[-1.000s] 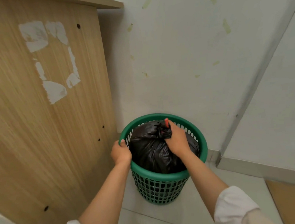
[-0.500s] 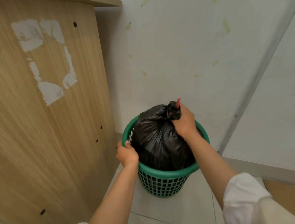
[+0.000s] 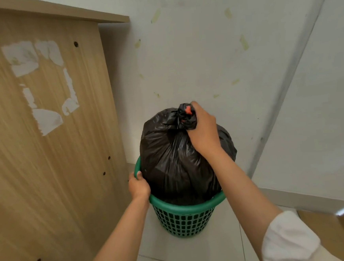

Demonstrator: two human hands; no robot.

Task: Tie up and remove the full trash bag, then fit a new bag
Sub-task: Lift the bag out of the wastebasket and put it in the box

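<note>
Centre of frame: glossy, crinkled black trash bag (image 3: pixel 175 161), knotted top with a red tie, bulging halfway out of a round green lattice plastic basket (image 3: pixel 184 218). Right hand (image 3: pixel 203 132) fisted around the knot — left hand (image 3: pixel 138 185) curled over the smooth rim. At left, wood-grain panel (image 3: pixel 44 140) with torn paper scraps.

Bag (image 3: pixel 173 163) bottom hidden inside bin (image 3: pixel 186 217); bin's far rim behind bag.

black trash bag (image 3: pixel 169 161), green lattice bin (image 3: pixel 184 220)
</note>
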